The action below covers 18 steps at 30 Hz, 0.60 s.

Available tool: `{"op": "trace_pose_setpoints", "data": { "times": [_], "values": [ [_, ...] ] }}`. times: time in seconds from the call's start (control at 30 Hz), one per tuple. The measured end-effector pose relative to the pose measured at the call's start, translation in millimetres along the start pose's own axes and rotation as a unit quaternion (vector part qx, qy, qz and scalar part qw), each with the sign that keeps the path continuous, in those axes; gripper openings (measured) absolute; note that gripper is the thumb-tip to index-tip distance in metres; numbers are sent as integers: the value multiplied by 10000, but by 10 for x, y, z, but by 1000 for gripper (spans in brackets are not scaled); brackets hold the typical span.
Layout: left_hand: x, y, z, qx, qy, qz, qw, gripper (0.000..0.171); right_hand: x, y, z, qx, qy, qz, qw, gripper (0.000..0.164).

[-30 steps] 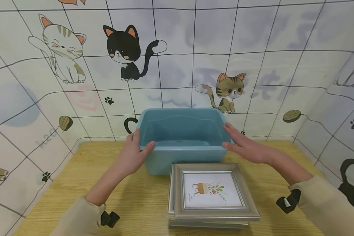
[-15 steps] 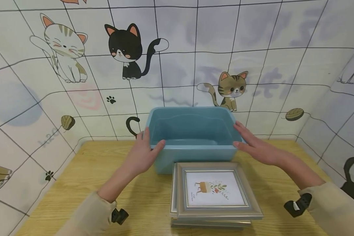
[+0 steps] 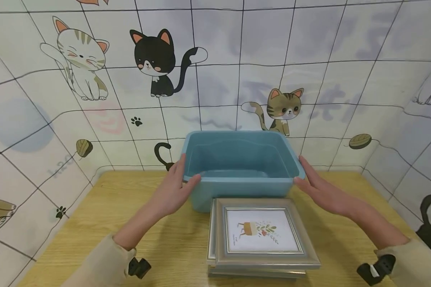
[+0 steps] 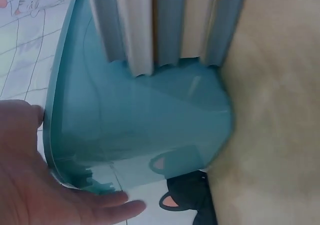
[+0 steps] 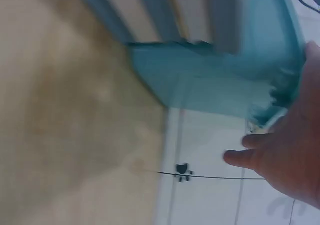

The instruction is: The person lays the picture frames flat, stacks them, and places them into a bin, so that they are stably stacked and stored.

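Observation:
A blue plastic tub [image 3: 244,186] stands against the wall, its open top facing up and its inside bare. My left hand [image 3: 169,194] lies along its left side, fingers extended against the outer wall and thumb at the front corner of the rim. On the other side, my right hand [image 3: 325,194] touches the right front corner with straight fingers and the thumb by the rim. In front of the tub lies a stack of silver picture frames [image 3: 220,235]; the top one shows a plant print. The left wrist view shows the stacked frames [image 4: 167,25] edge-on before the tub.
All of this stands on a wood-grain table [image 3: 129,223]. A white wall covering [image 3: 215,79] with cat drawings and grid lines rises behind and on both sides. Black wrist cameras [image 3: 139,268] sit at the cuffs of the beige sleeves.
The tub has shifted to the right between my hands, relative to the wall and the frames. Both hands have moved right with it; the right hand now sits slightly lower. The frames stay put.

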<state>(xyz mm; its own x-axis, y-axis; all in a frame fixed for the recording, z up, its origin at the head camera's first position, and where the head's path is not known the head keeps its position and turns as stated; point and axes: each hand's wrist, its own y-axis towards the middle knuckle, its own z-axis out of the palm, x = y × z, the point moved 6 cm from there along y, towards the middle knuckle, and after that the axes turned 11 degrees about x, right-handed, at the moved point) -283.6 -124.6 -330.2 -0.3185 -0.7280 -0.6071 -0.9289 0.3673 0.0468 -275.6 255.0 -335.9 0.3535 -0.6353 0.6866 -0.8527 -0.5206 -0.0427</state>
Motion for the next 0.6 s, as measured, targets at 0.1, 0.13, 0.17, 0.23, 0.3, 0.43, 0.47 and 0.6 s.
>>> {"op": "trace_pose_setpoints", "data": {
  "times": [0.1,0.13,0.17,0.23,0.3,0.43,0.47,0.6],
  "values": [
    [26,-222,51,-353,-220,339,9986,85,-71,-210,187,-315,294,-94,9990,83],
    [27,-312,75,-560,-279,439,9971,83,-98,-277,255,-404,475,-104,9980,84],
    [24,-402,104,-767,-347,542,9950,80,-128,-339,320,-485,693,-69,9964,84],
    [-4,-566,178,-1086,-439,748,9903,72,-202,-436,459,-577,1338,85,9893,81],
    [-38,-679,282,-1180,-625,909,9869,64,-261,-491,620,-516,2203,276,9737,79],
    [-77,-693,590,-476,-1421,656,9865,64,-340,-515,950,-318,3794,886,9205,82],
    [-76,-674,684,-217,-1738,490,9833,68,-336,-513,1016,-263,4043,1023,9085,83],
    [-62,-581,1032,538,-2953,-8,9539,85,-273,-455,1147,-345,4415,1296,8872,83]
  ]
}}
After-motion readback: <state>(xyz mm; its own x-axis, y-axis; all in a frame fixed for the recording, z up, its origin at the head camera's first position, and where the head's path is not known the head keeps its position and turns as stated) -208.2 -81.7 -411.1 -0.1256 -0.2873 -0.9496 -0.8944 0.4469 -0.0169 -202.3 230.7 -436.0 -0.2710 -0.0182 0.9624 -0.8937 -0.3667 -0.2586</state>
